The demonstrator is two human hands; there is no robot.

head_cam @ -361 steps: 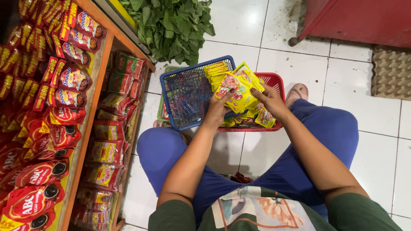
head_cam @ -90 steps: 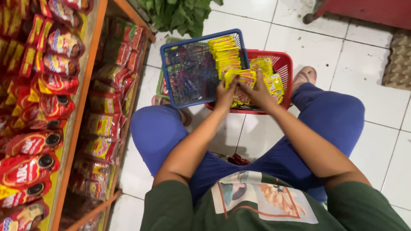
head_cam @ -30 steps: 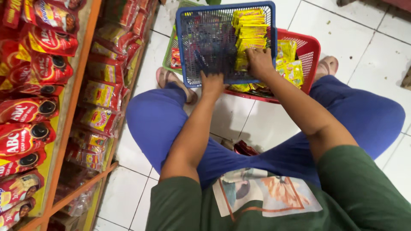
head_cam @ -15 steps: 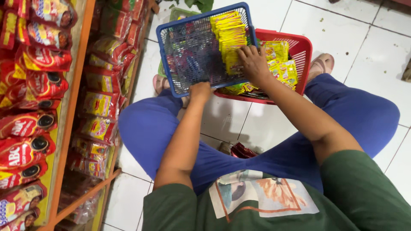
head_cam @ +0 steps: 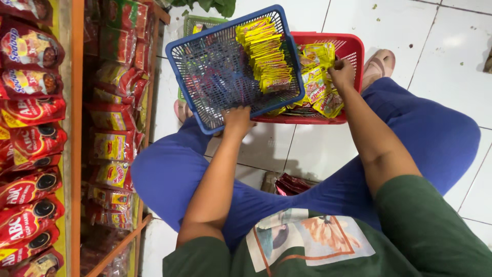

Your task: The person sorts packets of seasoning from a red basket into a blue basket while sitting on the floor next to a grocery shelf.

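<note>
**Yellow sachets: right hand back in the red basket**

Blue basket (head_cam: 225, 77) tilted over the red basket (head_cam: 353, 51), a neat sachet row (head_cam: 266, 56) standing along its right wall. Left hand (head_cam: 237, 119) has stayed on the near rim, fingers curled over it. Right hand (head_cam: 342, 73) has moved right, fingertips pinching loose sachets (head_cam: 315, 84). Sorting evidently continues.

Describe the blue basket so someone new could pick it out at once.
On the white tiled floor before the seated person, two plastic baskets overlap. The blue basket is tilted on the red basket, gripped by the left hand, with neatly stacked yellow sachets inside.
</note>
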